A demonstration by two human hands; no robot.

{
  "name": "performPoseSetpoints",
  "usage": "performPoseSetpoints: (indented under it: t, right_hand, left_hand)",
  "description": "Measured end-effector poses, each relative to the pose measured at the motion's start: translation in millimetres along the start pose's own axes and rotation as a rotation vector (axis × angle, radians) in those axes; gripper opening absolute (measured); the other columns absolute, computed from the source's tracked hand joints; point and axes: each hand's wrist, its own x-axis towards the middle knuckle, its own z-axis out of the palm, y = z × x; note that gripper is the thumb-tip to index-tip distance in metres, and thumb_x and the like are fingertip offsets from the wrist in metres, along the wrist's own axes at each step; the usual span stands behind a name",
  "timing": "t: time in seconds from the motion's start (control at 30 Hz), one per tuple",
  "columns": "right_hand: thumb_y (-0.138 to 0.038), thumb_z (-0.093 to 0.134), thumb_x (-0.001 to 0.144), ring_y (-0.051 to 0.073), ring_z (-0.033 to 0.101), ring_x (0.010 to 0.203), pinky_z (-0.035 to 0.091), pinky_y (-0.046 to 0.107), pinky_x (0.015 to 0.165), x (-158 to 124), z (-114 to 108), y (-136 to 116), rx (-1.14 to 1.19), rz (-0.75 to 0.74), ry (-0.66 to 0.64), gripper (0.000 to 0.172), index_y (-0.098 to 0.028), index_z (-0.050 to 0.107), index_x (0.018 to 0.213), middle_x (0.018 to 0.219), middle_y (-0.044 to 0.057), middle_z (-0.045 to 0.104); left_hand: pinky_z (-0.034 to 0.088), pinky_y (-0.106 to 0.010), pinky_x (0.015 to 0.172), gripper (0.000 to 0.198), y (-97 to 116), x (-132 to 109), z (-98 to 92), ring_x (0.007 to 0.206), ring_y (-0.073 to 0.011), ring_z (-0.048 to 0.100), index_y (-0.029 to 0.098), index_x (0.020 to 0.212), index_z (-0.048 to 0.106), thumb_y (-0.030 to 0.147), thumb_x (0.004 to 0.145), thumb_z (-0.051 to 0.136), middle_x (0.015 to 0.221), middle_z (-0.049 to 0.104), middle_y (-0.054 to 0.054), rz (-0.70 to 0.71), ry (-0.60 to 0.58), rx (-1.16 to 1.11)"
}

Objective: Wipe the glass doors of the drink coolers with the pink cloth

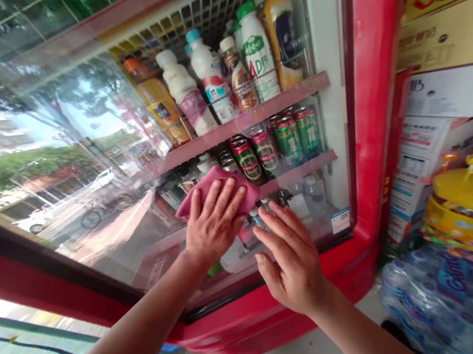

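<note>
My left hand [216,219] holds a pink cloth [245,199] flat against the glass door [142,251] of a red drinks fridge [375,97]. Its fingers lie spread over the cloth, and the cloth's edges show above and on both sides of them. To the right and a little lower, my right hand [292,262] is open with nothing in it. Its fingers are stretched upward and apart, close to the glass; whether they touch it I cannot tell. Behind the door stand bottles [258,53] on one shelf and green and red cans [247,161] below.
Cardboard boxes [446,94] are stacked right of the fridge. Before them are a yellow tub [467,194] and shrink-wrapped water bottles [445,295]. A glass case [20,347] stands at lower left. Trees and street reflect in the door. A white label [340,220] sits at its lower right.
</note>
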Motion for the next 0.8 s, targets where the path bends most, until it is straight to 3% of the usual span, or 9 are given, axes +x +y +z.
performPoseSetpoints:
  t: [0.13, 0.23, 0.5, 0.67, 0.8]
  right_hand:
    - [-0.018, 0.063, 0.102, 0.036, 0.056, 0.158, 0.05, 0.059, 0.13, 0, -13, 4, 0.019, 0.026, 0.005, 0.037, -0.01, 0.067, 0.139, 0.153, 0.021, 0.072]
    - [-0.019, 0.062, 0.103, 0.035, 0.057, 0.157, 0.05, 0.058, 0.13, 1, -18, 4, 0.025, 0.045, -0.007, 0.035, -0.01, 0.068, 0.136, 0.153, 0.021, 0.072]
    - [-0.022, 0.059, 0.105, 0.033, 0.057, 0.157, 0.054, 0.057, 0.128, 11, -25, 8, 0.028, 0.107, 0.031, 0.036, -0.014, 0.067, 0.139, 0.154, 0.019, 0.072]
    - [-0.022, 0.061, 0.105, 0.036, 0.059, 0.156, 0.054, 0.06, 0.127, 14, -29, 16, -0.004, 0.143, 0.075, 0.037, -0.012, 0.067, 0.14, 0.153, 0.021, 0.071]
    - [-0.021, 0.063, 0.104, 0.036, 0.06, 0.154, 0.055, 0.061, 0.126, 15, -32, 22, -0.031, 0.164, 0.104, 0.036, -0.013, 0.068, 0.139, 0.155, 0.022, 0.07]
  left_hand:
    - [0.005, -0.053, 0.145, 0.089, -22, -19, -8.5, 0.172, -0.0298, 0.03, 0.03, 0.176, 0.031, 0.052, 0.101, 0.072, 0.172, 0.052, -0.011, 0.04, -0.019, -0.001]
    - [0.003, -0.055, 0.145, 0.09, -17, -11, -0.9, 0.173, -0.0309, 0.028, 0.03, 0.177, 0.03, 0.052, 0.1, 0.073, 0.172, 0.052, -0.012, 0.066, -0.008, 0.012]
    - [-0.004, -0.055, 0.145, 0.077, 25, 49, 22.7, 0.177, -0.0273, 0.01, 0.026, 0.177, 0.031, 0.043, 0.108, 0.059, 0.18, 0.039, -0.01, 0.151, 0.02, 0.008]
    - [0.001, -0.061, 0.144, 0.078, 43, 79, 32.3, 0.176, -0.0301, 0.02, 0.026, 0.178, 0.024, 0.042, 0.109, 0.056, 0.181, 0.037, -0.011, 0.176, 0.006, -0.017]
    - [0.012, -0.068, 0.143, 0.08, 64, 120, 42.3, 0.174, -0.0327, 0.026, 0.028, 0.18, 0.016, 0.046, 0.111, 0.052, 0.184, 0.032, -0.01, 0.167, 0.009, -0.038]
